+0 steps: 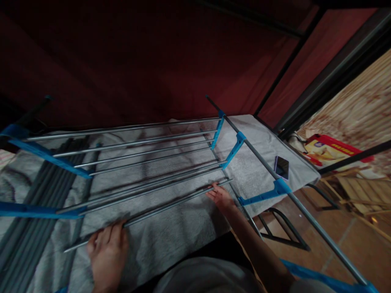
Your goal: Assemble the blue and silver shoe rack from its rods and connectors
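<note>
My left hand is closed around a loose metal tube near its left end. With its fingers, my right hand grips the same tube near the right end. Beyond it, a rack of several slim metal tubes spans between blue plastic brackets on both sides. On the right, a blue bracket joins a long grey pole; the held tube's right tip lies apart from this bracket. Another blue bracket is at the left, close to the tube's other end.
Several grey tubes lie bundled at the left on a grey fleece cloth. A phone rests on the cloth at the right. Past the edge are a red and yellow box and a black metal frame. Dark red fabric hangs behind.
</note>
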`<state>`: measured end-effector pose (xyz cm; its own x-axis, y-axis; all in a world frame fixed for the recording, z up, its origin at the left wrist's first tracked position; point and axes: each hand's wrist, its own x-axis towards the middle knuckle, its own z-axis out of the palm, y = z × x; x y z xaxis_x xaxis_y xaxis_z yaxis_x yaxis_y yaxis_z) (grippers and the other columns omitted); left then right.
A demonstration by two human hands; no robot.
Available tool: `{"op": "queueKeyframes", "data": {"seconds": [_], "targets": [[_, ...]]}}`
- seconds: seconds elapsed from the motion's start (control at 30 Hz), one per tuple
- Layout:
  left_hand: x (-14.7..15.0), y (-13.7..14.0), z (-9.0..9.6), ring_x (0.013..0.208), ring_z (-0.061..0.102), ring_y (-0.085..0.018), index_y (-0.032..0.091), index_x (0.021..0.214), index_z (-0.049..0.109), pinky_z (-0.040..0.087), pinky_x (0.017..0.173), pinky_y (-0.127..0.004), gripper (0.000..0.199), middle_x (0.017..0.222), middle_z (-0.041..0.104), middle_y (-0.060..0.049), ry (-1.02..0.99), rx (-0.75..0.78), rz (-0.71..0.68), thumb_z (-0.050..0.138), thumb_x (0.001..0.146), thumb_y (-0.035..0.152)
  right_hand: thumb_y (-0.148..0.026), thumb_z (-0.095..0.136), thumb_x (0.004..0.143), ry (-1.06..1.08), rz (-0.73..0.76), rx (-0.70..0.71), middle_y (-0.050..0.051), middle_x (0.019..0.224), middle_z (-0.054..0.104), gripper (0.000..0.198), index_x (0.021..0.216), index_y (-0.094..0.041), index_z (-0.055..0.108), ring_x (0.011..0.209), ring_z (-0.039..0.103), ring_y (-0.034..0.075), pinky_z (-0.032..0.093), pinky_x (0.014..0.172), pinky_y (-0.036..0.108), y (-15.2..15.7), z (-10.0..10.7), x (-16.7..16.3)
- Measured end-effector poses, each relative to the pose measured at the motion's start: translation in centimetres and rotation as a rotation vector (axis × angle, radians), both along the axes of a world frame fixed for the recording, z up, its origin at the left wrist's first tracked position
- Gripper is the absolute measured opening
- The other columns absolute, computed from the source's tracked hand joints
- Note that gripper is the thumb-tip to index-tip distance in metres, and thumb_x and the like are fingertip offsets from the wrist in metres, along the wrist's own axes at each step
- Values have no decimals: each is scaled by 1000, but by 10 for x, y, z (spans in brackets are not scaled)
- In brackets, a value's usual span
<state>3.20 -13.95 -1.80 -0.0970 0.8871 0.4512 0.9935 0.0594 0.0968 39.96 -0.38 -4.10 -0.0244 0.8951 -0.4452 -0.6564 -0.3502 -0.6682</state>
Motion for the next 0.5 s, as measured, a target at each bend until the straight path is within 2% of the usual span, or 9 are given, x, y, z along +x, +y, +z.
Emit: {"op": "queueKeyframes", "data": {"seconds": [0.1,0.27,0.37,0.5], "targets": [[-3,3,3,98,59,-32,19,113,60,40,99,-52,31,99,66,-13,-11,-24,-5,39,90,26,-29,82,71,68,20,-36,-3,77,69,19,80,-25,66,79,69,18,58,88,39,5,3,3],[-2,7,6,102,60,-29,20,105,62,41,95,-46,27,103,67,-11,-49,-67,-59,38,91,21,-21,74,73,131,5,-27,-1,93,74,13,81,-27,66,99,71,18,56,101,39,6,4,12],[-1,9,5,106,59,-28,20,104,63,37,100,-48,28,110,67,-12,-57,-30,19,38,92,21,-17,75,72,53,1,-71,1,98,75,17,84,-27,67,101,72,20,59,96,40,3,-1,16],[-2,9,2,107,57,-28,20,107,65,35,102,-50,27,118,64,-13,-42,2,143,42,94,24,-25,81,73,-34,17,-65,2,98,74,22,90,-26,67,101,72,20,61,92,38,0,-8,20]]}}
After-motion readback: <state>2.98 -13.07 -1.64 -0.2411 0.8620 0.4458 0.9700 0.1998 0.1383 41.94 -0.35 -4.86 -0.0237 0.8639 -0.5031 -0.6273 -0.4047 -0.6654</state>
